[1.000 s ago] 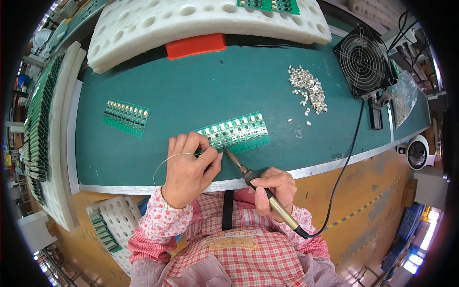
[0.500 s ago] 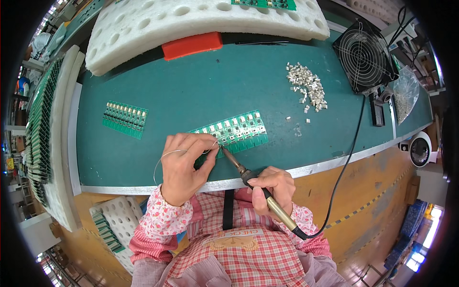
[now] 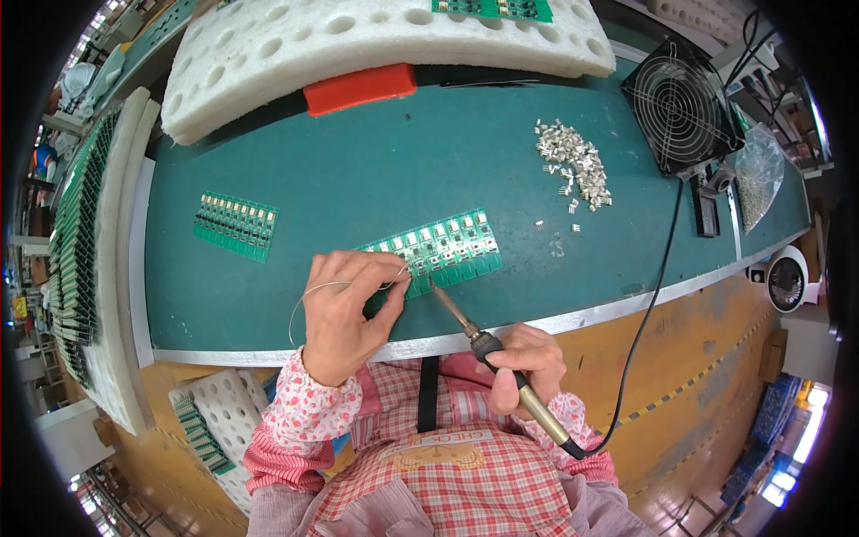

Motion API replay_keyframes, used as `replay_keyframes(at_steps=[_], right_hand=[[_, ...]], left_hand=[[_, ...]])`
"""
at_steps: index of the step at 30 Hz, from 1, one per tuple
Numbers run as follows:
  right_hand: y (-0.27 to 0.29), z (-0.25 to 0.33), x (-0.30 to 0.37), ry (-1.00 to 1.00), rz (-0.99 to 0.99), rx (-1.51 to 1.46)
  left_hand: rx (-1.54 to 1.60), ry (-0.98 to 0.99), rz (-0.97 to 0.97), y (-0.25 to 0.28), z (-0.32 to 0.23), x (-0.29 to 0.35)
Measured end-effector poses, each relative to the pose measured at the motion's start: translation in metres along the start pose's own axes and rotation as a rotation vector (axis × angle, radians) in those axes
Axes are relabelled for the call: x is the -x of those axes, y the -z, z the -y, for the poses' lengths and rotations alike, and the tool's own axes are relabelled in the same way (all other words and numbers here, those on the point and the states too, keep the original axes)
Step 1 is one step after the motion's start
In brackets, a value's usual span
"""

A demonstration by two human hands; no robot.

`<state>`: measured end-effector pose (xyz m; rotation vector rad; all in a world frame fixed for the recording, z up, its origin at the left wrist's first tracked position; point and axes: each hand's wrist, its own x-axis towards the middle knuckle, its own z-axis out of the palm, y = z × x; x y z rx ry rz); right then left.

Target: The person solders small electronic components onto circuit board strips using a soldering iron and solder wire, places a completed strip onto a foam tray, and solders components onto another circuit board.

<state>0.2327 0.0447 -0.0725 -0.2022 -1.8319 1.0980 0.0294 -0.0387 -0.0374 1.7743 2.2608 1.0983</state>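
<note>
A green circuit board panel (image 3: 452,246) with a row of small white connectors lies near the table's front edge. My left hand (image 3: 344,304) rests at its left end, covering that part, with thumb and fingers pinching a thin solder wire (image 3: 315,288) that loops back past the wrist. In my right hand (image 3: 530,362) is a soldering iron (image 3: 488,345), gripped by its dark collar and brass-coloured handle. Its tip points up and left at the front edge of the panel, a little right of my left fingertips. Whether the tip touches the board I cannot tell.
A second circuit board panel (image 3: 236,225) lies to the left. Loose white connectors (image 3: 574,161) are heaped at the right, near a black fan (image 3: 682,107). White foam (image 3: 358,49) and a red block (image 3: 360,89) stand at the back. The iron's black cord (image 3: 650,313) crosses the right side.
My right hand has drawn the soldering iron slightly right and down, so its tip has moved away from my left fingertips. The left hand with the solder wire has barely moved.
</note>
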Motion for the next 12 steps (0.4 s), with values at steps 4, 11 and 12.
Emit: replay_keyframes(at_steps=[4, 11, 12], right_hand=[[0.009, 0.006, -0.001, 0.014, 0.024, 0.035], [0.013, 0.014, -0.018, -0.024, -0.073, 0.416], [0.014, 0.011, -0.022, -0.01, -0.016, 0.522]], left_hand=[[0.009, -0.011, -0.017, -0.002, 0.0, 0.001], [0.009, -0.021, -0.053, -0.014, -0.013, -0.003], [-0.025, -0.018, -0.047, -0.014, -0.018, -0.003]])
